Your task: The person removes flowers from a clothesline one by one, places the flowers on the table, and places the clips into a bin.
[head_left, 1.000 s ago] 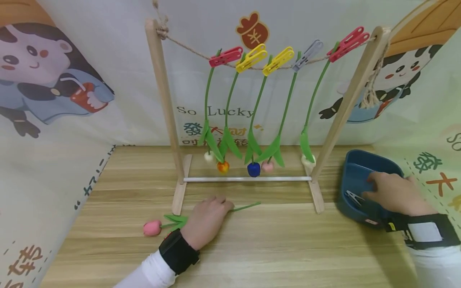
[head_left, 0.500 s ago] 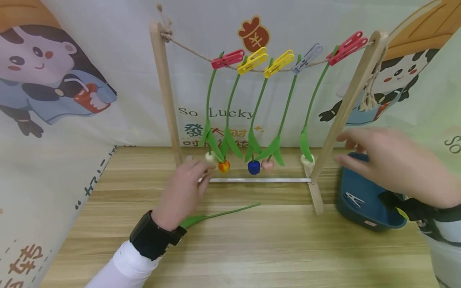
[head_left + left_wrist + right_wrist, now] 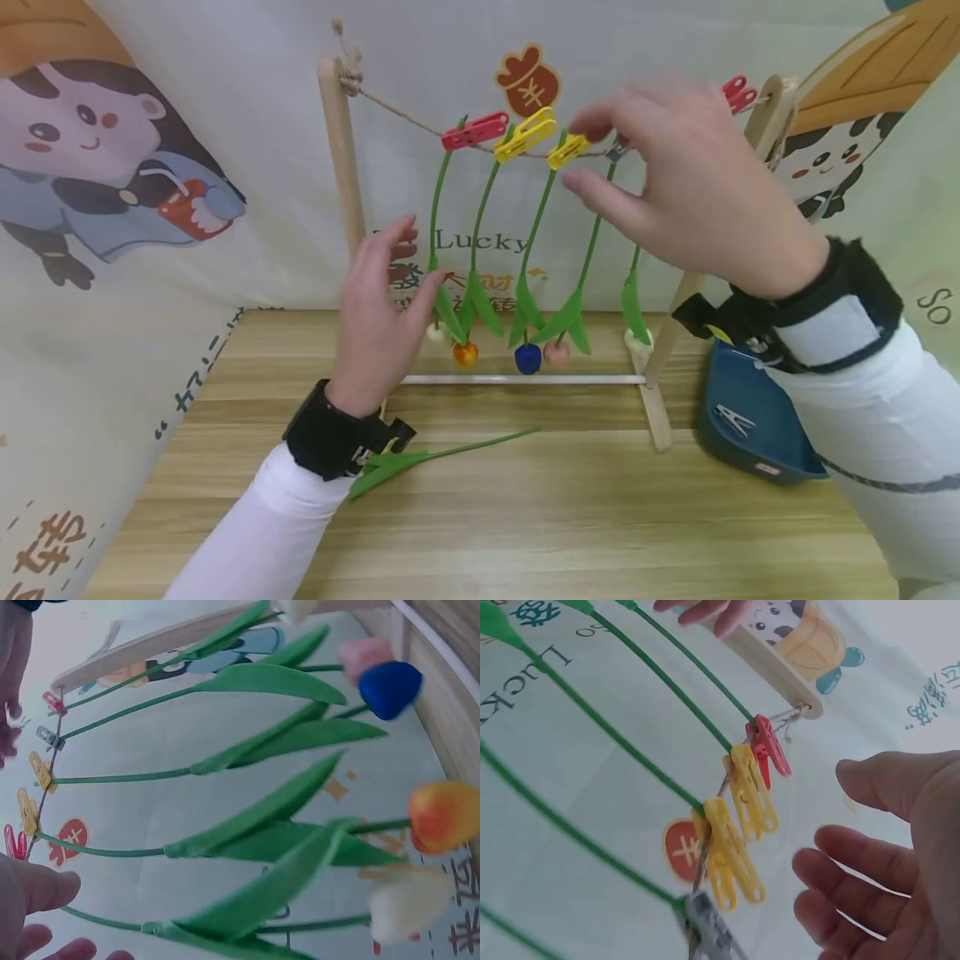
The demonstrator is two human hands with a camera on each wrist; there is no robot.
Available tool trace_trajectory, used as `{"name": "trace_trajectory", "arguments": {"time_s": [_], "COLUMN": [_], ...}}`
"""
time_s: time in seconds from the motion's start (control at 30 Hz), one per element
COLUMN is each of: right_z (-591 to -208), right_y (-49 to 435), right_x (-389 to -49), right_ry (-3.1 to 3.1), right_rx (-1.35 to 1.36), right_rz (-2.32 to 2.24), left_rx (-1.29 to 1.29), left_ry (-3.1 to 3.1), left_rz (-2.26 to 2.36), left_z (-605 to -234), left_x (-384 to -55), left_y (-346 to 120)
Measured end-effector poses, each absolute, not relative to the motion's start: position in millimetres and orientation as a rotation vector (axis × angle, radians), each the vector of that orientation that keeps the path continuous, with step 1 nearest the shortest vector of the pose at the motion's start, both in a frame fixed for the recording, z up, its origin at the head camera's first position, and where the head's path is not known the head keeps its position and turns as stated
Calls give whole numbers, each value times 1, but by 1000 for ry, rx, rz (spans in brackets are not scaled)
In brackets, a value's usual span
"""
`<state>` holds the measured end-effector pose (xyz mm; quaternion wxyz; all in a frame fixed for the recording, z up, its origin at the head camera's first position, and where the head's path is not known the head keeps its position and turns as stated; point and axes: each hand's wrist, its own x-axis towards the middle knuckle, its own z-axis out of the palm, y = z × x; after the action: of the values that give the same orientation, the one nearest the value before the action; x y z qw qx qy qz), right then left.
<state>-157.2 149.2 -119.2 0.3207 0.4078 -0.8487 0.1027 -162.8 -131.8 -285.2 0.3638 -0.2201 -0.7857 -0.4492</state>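
Several tulips hang upside down from a rope, each stem pinched by a clothespin. My right hand [image 3: 675, 183] is raised in front of the rope, thumb and fingers apart and nothing between them. Beside it are the yellow clothespin [image 3: 731, 851] and the grey clothespin [image 3: 712, 930]. My left hand [image 3: 378, 321] is lifted near the rack's left post, fingers spread and holding nothing. Close to it hangs the leftmost white tulip [image 3: 409, 904], under a red clothespin [image 3: 476, 131]. A loose tulip [image 3: 465, 447] lies on the table, its bloom hidden behind my left forearm.
A blue bin [image 3: 750, 450] with a clothespin [image 3: 735, 419] in it stands at the right, partly behind my right forearm. The wooden rack has a white crossbar [image 3: 517, 380] low down. A printed cloth [image 3: 285, 208] backs the table.
My right hand has risen out of the bin and moved left to the rope. My left hand has come off the loose tulip and moved up beside the left post.
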Motion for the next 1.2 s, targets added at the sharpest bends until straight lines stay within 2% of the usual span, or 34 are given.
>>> {"name": "trace_trajectory", "arguments": {"time_s": [0.23,0.43,1.2], "right_z": [-101,-95,-97], "right_y": [105,83,85], "right_x": [-180,-193,-198], "right_ry": [-2393,-2524,-2386], "right_rx": [948,950,915], "right_rz": [120,42,86], "left_rx": [-545,-488,-437], "left_ry": [-1992,-1995,-1997], "left_rz": [-1283,-1278,-1284], "left_z": [-275,-276,-273], "left_x": [-181,-191,-187], "left_y": [-120,-117,-117]}}
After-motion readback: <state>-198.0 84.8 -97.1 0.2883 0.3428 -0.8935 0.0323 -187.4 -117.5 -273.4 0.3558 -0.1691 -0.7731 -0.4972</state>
